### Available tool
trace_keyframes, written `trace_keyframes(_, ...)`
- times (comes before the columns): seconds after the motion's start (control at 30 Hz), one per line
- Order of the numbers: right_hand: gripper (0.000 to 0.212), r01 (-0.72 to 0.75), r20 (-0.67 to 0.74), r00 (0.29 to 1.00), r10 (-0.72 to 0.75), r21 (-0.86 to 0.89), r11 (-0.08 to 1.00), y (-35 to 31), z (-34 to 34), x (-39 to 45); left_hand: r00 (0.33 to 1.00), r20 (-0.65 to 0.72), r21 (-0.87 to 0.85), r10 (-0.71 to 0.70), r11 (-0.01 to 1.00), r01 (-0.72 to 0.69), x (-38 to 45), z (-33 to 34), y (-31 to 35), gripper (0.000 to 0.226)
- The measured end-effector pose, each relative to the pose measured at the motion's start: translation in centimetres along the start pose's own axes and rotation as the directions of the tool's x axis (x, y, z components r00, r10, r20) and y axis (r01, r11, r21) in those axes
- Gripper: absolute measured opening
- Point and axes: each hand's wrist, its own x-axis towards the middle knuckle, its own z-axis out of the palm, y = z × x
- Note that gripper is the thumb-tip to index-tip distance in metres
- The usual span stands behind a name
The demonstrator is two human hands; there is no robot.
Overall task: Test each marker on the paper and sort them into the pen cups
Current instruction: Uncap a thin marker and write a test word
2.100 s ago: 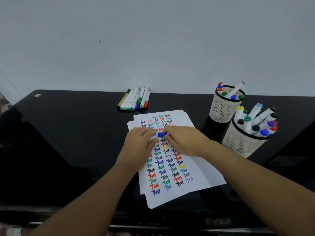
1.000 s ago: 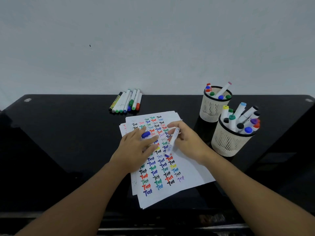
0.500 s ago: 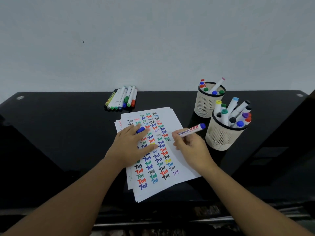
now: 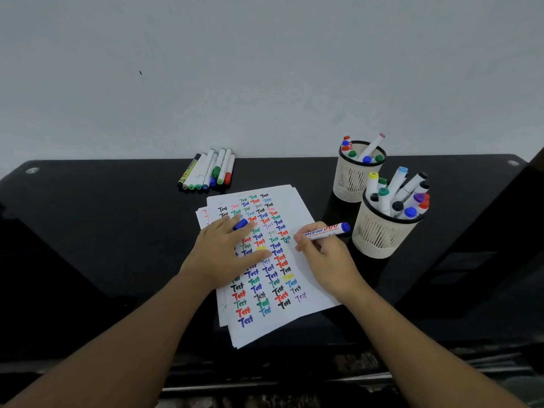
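Head view, only view: right hand (image 4: pixel 326 254) is pinching a blue marker (image 4: pixel 326 231) with fingers curled round its barrel, uncapped tip angling down onto the paper (image 4: pixel 306 278) at its right edge, blue butt end pointing toward the near pen cup (image 4: pixel 379 234). Left hand (image 4: pixel 226 251) is lying mostly flat on the paper, pinning it, with the blue cap (image 4: pixel 240 224) tucked between its fingers, so clamped on the cap. Step in hand looks like writing the test mark. To do it well: be keeping the left palm pressing so the sheet stack isn't sliding on the glossy black table (image 4: pixel 88 231), be aiming the tip at the blank strip right of the "Test" columns, not over old marks, and be keeping strokes short. Far pen cup (image 4: pixel 353 178) is sitting behind the near cup, both right of the paper. Untested markers (image 4: pixel 207 170) are lying in a row just beyond the paper's top edge. Tip contact is too small to tell.
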Motion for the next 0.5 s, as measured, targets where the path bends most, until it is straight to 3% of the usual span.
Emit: trace_keyframes(0.5, 0.014, -0.009, 0.043, 0.999, 0.011, -0.063, 0.998, -0.47, 0.14, 0.15, 1.0, -0.003, -0.004, -0.008, 1.0, 0.008, 0.07, 0.12, 0.07, 0.094)
